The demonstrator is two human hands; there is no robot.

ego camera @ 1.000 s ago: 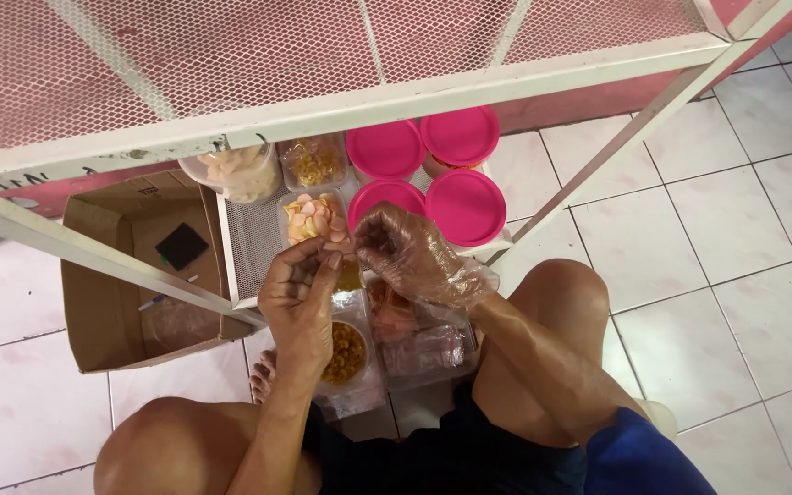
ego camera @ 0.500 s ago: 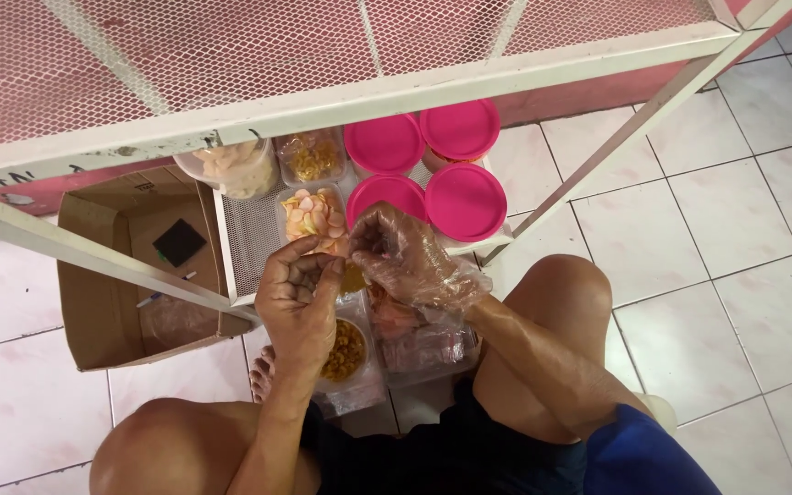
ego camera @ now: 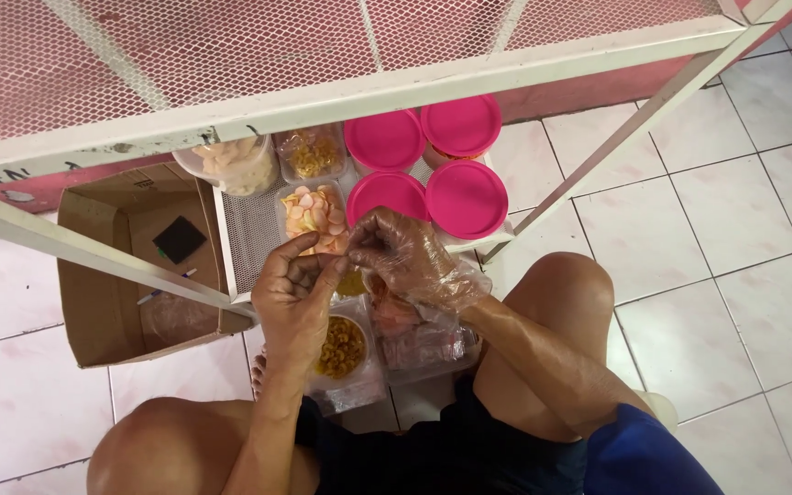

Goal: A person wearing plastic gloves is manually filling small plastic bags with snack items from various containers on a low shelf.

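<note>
The bare left hand (ego camera: 295,293) and the right hand (ego camera: 405,257), which wears a thin clear plastic glove, meet above a clear plastic container of pink and pale round crackers (ego camera: 315,215). Both hands have their fingers curled in, thumb against fingertips, pinching something small between them; what it is, and which way its long axis runs, cannot be told because the fingers cover it. The pinch sits just over the near edge of the cracker container, which rests on a white metal mesh shelf (ego camera: 254,240) with its long side running away from the person. Beside it on the shelf stand four round tubs with bright pink lids (ego camera: 465,197). Below the hands, near the person's knees, lie a clear tub of curled golden snacks (ego camera: 341,346) and a crumpled clear plastic bag (ego camera: 423,344). An open brown cardboard box (ego camera: 107,275) stands on the white tiled floor (ego camera: 735,211) to the left.
</note>
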